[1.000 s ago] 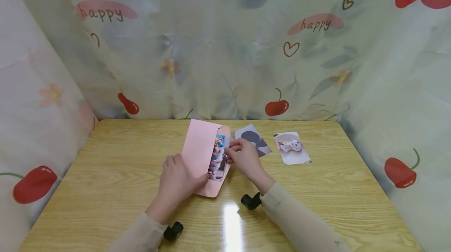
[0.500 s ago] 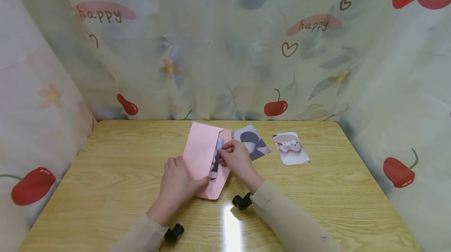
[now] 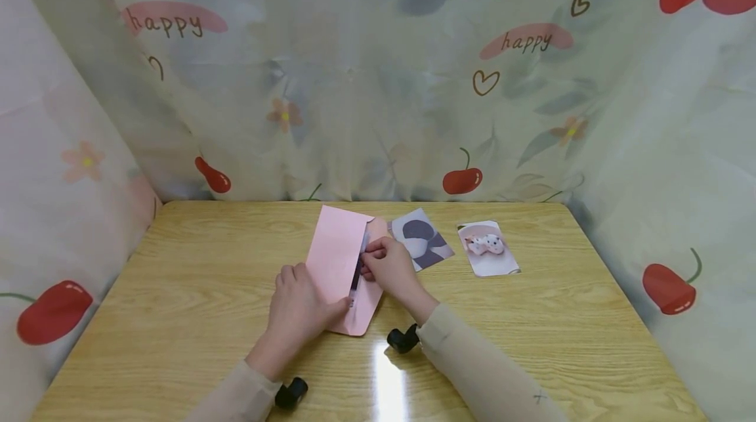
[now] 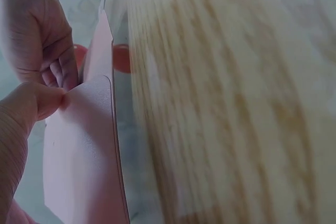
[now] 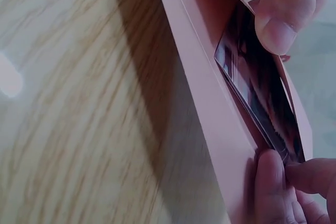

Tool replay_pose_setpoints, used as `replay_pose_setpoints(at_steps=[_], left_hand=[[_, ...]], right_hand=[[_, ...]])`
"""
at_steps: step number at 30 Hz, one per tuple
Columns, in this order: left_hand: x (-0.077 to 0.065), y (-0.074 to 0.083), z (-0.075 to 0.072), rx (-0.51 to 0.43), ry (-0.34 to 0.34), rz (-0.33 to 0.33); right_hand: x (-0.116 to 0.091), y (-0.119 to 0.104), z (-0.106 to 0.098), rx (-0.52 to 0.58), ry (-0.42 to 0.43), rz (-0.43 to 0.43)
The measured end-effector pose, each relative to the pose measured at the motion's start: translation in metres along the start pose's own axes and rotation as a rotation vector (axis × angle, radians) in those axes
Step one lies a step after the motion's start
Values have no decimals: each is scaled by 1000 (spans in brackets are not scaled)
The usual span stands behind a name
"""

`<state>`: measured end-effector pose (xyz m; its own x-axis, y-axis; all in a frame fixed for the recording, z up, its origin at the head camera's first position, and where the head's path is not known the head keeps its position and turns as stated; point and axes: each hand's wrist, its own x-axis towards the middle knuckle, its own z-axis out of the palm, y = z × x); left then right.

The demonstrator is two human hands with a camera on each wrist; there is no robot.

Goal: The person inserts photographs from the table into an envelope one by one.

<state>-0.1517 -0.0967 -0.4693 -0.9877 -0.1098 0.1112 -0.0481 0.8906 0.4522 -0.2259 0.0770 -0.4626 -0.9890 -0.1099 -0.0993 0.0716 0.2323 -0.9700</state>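
Observation:
In the head view a pink envelope (image 3: 333, 245) stands tilted over the table, its flap side facing right. My left hand (image 3: 298, 297) grips its lower left part, with the thumb at the opening's edge. A glossy photo (image 5: 254, 77) sits mostly inside the envelope; only a dark strip shows in the head view. My right hand (image 3: 396, 271) pinches the photo's outer edge between thumb and forefinger at the opening. The right wrist view shows the left thumb (image 5: 278, 35) pressing at the pocket's rim.
On the wooden table (image 3: 207, 271), a photo with a grey round shape (image 3: 420, 238) lies behind the right hand. A photo with a white spotted bow (image 3: 489, 249) lies farther right. A printed cloth curtain (image 3: 354, 113) encloses the table's back and sides.
The photo has slid leftward into the envelope, leaving a narrower strip showing. My right hand has moved left with it, while the left hand keeps its hold on the envelope.

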Motion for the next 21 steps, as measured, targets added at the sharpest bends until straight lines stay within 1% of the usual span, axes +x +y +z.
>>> replay_pose_setpoints(at_steps=[5, 10, 15, 18, 21], left_hand=[[0, -1, 1, -1, 2, 2], [2, -6, 1, 5, 33, 13], [4, -11, -1, 27, 17, -9], [4, -11, -5, 41, -13, -28], [4, -11, -7, 43, -21, -31]], right_hand=[[1, 1, -1, -10, -17, -3], [-2, 1, -7, -52, -31, -13], [-5, 2, -23, -68, -29, -34], [-8, 0, -35, -81, -21, -58], [-8, 1, -47, -79, -18, -76]])
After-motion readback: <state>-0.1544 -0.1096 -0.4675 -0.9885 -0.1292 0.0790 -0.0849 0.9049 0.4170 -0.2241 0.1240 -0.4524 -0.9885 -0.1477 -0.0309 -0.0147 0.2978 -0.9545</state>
